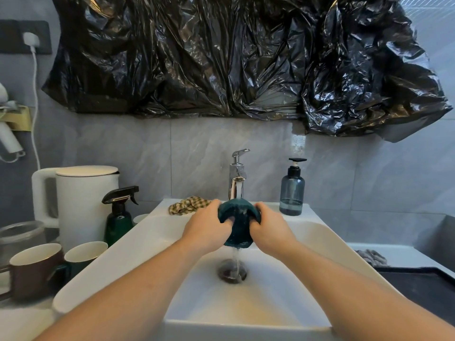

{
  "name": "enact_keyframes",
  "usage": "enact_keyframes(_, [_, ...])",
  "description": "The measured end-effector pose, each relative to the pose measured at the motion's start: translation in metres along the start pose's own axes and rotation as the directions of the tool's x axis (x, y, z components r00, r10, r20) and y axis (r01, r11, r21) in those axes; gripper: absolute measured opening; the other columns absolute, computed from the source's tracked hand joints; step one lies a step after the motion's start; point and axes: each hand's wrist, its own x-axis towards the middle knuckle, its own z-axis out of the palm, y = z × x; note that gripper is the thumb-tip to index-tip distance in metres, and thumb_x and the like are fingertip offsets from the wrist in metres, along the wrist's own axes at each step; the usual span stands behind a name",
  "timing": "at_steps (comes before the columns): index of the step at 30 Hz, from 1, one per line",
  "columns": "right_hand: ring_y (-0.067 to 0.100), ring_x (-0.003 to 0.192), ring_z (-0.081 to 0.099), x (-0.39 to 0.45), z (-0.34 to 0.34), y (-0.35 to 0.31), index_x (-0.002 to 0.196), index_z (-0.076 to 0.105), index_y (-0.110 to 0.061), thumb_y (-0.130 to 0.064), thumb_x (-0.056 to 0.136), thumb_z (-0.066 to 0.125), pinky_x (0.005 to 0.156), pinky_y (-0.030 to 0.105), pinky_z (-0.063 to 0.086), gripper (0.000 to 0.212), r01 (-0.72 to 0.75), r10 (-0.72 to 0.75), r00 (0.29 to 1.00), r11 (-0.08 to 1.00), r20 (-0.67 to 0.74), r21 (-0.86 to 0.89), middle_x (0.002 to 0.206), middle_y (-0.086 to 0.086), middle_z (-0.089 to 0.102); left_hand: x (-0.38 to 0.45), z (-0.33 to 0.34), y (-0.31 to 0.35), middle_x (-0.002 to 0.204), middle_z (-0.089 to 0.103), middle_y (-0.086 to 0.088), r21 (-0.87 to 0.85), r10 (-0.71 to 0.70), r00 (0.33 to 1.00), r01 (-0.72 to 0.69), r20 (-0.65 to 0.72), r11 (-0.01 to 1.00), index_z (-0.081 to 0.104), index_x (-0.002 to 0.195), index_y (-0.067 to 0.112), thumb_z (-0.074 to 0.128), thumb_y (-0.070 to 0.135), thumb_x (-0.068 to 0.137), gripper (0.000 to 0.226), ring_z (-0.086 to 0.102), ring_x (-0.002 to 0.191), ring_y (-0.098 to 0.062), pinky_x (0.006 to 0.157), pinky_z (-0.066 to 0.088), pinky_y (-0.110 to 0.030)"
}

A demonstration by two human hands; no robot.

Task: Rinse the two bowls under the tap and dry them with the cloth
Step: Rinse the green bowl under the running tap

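Water runs off the dark teal bowl into the white sink and down its drain. I grip the bowl from both sides, left hand and right hand closed on it, under the chrome tap. On the worktop at near left stand a brown mug and a green mug; I cannot see inside either. Farther back sit a green spray bottle and a white kettle. At the far rim lies the checked cloth; right of the tap, a blue soap bottle is partly full.
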Motion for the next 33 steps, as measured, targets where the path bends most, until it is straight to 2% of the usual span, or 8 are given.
enact_keyframes(3, [0.016,0.084,0.065,-0.0006,-0.0003,-0.0004,0.108,0.059,-0.027,-0.02,0.097,0.051,0.074,0.037,0.061,0.015,0.019,-0.02,0.999,0.999,-0.033,-0.038,0.094,-0.004,0.069,-0.0008,0.0009,0.0004,0.11,0.07,0.005,0.022,0.088,0.996,-0.088,0.014,0.996,0.057,0.122,0.033,0.063,0.025,0.102,0.022,0.066,0.101,-0.023,0.088,0.061,-0.049])
enact_keyframes(8, [0.008,0.083,0.062,0.0001,-0.0034,-0.001,0.12,0.056,-0.026,-0.026,0.104,0.054,0.056,0.019,0.052,0.016,-0.015,0.016,1.0,0.996,-0.012,0.091,0.099,-0.007,0.063,0.0018,0.0043,-0.0003,0.112,0.066,0.002,-0.009,0.033,0.999,-0.033,-0.013,0.999,0.056,0.122,0.026,0.061,0.022,0.105,0.018,0.064,0.099,-0.021,0.087,0.062,-0.045])
enact_keyframes(11, [0.011,0.091,0.061,0.0,-0.0028,-0.002,0.134,0.049,-0.025,-0.031,0.104,0.058,0.062,0.016,0.051,0.032,-0.073,0.058,0.994,0.981,0.088,0.182,0.107,-0.005,0.06,0.0054,0.005,-0.0024,0.109,0.065,-0.001,-0.037,-0.038,0.998,0.036,-0.049,0.999,0.054,0.119,0.023,0.061,0.022,0.104,0.017,0.064,0.096,-0.022,0.086,0.061,-0.048])
enact_keyframes(14, [0.016,0.095,0.063,-0.0012,0.0028,-0.0008,0.142,0.044,-0.024,-0.033,0.104,0.055,0.066,0.022,0.052,0.04,-0.125,0.094,0.973,0.982,0.212,0.138,0.116,-0.001,0.062,0.0084,0.0048,-0.0032,0.113,0.065,-0.002,-0.119,-0.118,0.99,0.109,-0.071,0.987,0.055,0.12,0.022,0.061,0.023,0.104,0.017,0.065,0.098,-0.022,0.086,0.062,-0.047])
enact_keyframes(18, [0.018,0.085,0.069,0.0002,0.0035,-0.0006,0.142,0.044,-0.019,-0.029,0.106,0.046,0.058,0.022,0.052,0.037,-0.148,0.117,0.969,0.979,0.217,0.136,0.117,0.004,0.065,0.0078,0.0056,-0.001,0.124,0.062,-0.005,-0.253,-0.203,0.979,0.198,0.005,0.947,0.056,0.127,0.02,0.058,0.022,0.105,0.022,0.07,0.097,-0.03,0.062,0.067,-0.041])
enact_keyframes(22, [0.013,0.081,0.064,-0.0005,0.0035,0.0003,0.137,0.047,-0.02,-0.032,0.107,0.042,0.055,0.018,0.046,0.032,-0.129,0.108,0.976,0.986,0.19,0.104,0.113,0.004,0.064,0.0053,0.0056,0.0008,0.125,0.06,-0.004,-0.215,-0.174,0.984,0.176,0.031,0.961,0.052,0.128,0.024,0.055,0.028,0.108,0.021,0.072,0.084,-0.024,0.051,0.063,-0.031])
enact_keyframes(26, [0.008,0.075,0.061,0.0002,0.0028,-0.0012,0.136,0.05,-0.022,-0.04,0.108,0.04,0.06,0.021,0.046,0.034,-0.125,0.104,0.986,0.978,0.131,0.168,0.109,0.003,0.068,0.0036,0.0012,0.0035,0.116,0.067,-0.004,-0.208,-0.151,0.988,0.156,0.044,0.966,0.054,0.119,0.029,0.048,0.031,0.108,0.012,0.075,0.083,-0.026,0.052,0.064,-0.034])
enact_keyframes(33, [0.011,0.069,0.059,-0.0017,0.0007,-0.0049,0.124,0.057,-0.021,-0.054,0.107,0.036,0.044,0.012,0.039,0.043,-0.191,0.163,0.98,0.935,0.118,0.298,0.092,0.0,0.067,0.002,-0.0026,0.0045,0.094,0.072,-0.005,-0.099,-0.173,0.982,0.18,0.075,0.979,0.062,0.108,0.026,0.035,0.039,0.104,0.031,0.075,0.07,-0.025,0.065,0.065,-0.042])
